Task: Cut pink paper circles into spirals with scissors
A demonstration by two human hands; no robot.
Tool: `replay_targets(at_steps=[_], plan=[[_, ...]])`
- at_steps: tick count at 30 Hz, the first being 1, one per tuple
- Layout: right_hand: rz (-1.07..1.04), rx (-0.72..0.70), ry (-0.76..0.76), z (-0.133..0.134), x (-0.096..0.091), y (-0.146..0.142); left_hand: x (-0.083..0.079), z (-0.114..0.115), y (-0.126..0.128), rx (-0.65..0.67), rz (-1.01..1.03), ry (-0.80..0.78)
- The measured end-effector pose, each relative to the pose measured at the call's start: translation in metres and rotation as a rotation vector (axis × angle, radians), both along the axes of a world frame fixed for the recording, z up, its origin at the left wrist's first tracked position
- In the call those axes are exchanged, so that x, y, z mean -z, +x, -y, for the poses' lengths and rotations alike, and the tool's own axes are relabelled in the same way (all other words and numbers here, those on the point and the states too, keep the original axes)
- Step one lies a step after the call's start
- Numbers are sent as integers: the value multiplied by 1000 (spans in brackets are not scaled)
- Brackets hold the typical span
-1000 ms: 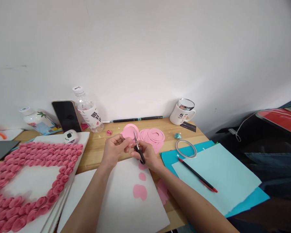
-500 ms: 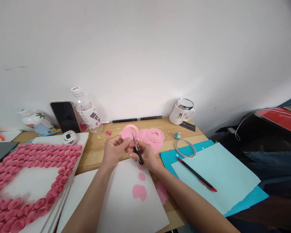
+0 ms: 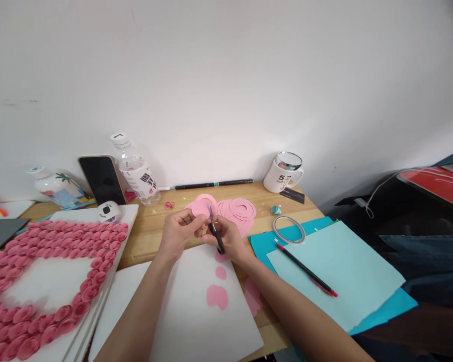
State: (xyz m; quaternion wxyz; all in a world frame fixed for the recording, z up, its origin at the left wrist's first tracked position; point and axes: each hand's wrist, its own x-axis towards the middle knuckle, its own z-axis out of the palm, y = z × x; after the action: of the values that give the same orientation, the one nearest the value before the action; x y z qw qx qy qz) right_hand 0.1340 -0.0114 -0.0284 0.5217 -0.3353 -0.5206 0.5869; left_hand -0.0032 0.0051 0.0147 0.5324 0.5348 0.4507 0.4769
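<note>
My left hand [image 3: 179, 232] pinches a piece of pink paper [image 3: 201, 208] above the wooden desk. In my right hand [image 3: 229, 236] is a pair of scissors [image 3: 216, 234] with black handles, its blades pointing up and away from me against the pink paper. Behind and to the right of my hands lies a pile of pink paper rings [image 3: 242, 208]. Below them, a white board [image 3: 207, 329] carries a few pink paper scraps [image 3: 217, 297]. My fingers hide part of the paper being held.
On the left lies a board bordered with pink paper roses [image 3: 86, 294]. Behind it stand a phone [image 3: 103, 180] and a water bottle [image 3: 138, 173]. To the right are a mug [image 3: 281, 173], a metal ring [image 3: 289, 230], blue paper [image 3: 347, 271] and a pen [image 3: 305, 269].
The scissors have shifted slightly to the right and their blades look closer together. My left hand keeps its hold on the pink paper in nearly the same place.
</note>
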Motion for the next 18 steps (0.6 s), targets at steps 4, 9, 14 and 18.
replay_targets(at_steps=[4,9,14,18], plan=[[14,8,-20,0,0,0,-3,0,0,-37,-11,1],[15,14,-45,0,2,0,-4,0,0,-30,2,2],[57,34,-62,1,-1,1,-5,0,0,-40,-2,2],[75,36,-71,1,0,2,-4,-1,-1,-41,27,-10]])
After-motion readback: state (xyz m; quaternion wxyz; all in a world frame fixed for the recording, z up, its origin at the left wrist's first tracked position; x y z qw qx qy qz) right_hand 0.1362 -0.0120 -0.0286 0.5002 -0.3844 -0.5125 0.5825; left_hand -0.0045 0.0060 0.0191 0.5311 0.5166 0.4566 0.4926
